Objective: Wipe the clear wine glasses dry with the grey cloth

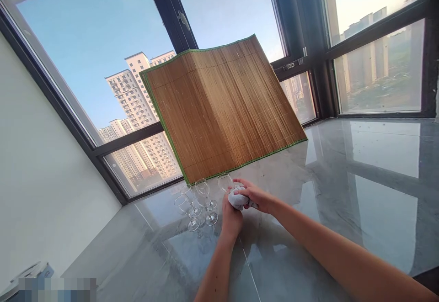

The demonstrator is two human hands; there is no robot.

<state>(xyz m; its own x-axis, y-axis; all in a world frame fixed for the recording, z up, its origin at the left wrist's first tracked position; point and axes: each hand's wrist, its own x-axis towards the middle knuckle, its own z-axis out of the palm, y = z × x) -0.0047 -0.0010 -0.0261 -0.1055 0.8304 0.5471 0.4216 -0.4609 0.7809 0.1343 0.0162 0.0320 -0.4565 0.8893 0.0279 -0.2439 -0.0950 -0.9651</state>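
My left hand (230, 217) is closed around the lower part of a clear wine glass (224, 181), whose bowl rises just above my fingers. My right hand (255, 195) is closed on a bunched white cloth (238, 199), pressing it against that glass. Both hands meet over a glossy grey marble surface (343, 210). Three other empty wine glasses (195, 201) stand upright in a cluster just left of my hands.
A brown bamboo mat (222, 105) with a green border leans against the window behind the glasses. Dark window frames (308, 60) run along the far edge. A white wall (44, 192) closes the left side. High-rise buildings show outside.
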